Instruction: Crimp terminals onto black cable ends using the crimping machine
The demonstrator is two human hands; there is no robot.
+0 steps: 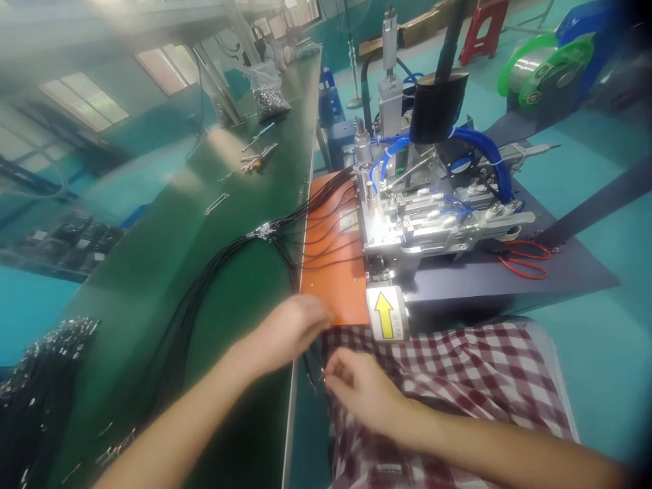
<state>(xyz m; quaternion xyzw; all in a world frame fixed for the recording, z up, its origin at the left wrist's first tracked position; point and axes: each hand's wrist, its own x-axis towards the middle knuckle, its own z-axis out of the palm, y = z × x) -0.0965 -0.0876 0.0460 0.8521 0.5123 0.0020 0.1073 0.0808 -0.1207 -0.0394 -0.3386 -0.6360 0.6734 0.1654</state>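
Note:
My left hand (pixel 295 327) is over the bench edge, beside the near end of the orange plate (pixel 333 295). Its fingers are curled together and slightly blurred, and whatever lies between them is hidden. Lower and to the right, my right hand (pixel 359 387) pinches the thin end of a black cable (pixel 310 370) between thumb and fingertips. Other dark cable ends dangle beside it past the bench edge. A bundle of black cables (pixel 196 292) runs along the green bench to a cluster of metal ends (pixel 263 232). Several single cables cross the orange plate into the machine (pixel 402 217).
The green bench top (pixel 249 299) carries loose metal pieces (pixel 259 159), a bag of small metal parts (pixel 269 98) and a cable pile (pixel 45 380) at the lower left. A yellow arrow sign (pixel 386 314) sits at the machine's near corner. A wire spool (pixel 542 71) stands behind.

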